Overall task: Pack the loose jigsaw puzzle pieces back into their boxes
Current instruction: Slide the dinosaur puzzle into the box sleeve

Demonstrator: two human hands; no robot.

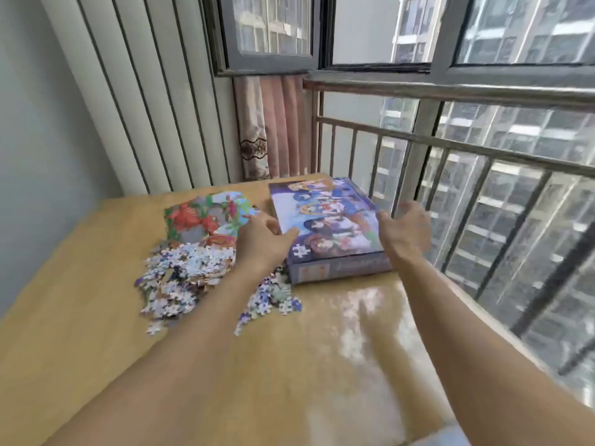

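A closed purple puzzle box [328,217] with cartoon figures on its lid lies at the far right of the wooden table [80,317]. To its left lies a flat red-and-green flower picture [206,217], box or sheet I cannot tell. Several loose bluish-white puzzle pieces [190,275] are heaped in front of that picture and spill toward the box's near corner [273,297]. My left hand [260,239] reaches to the box's left edge, thumb touching the lid. My right hand [405,230] hovers open at the box's right edge, blurred.
A metal railing [450,146] and window run along the table's right side, close behind the box. A curtain [273,130] hangs at the far corner. A ribbed wall panel stands at the back left.
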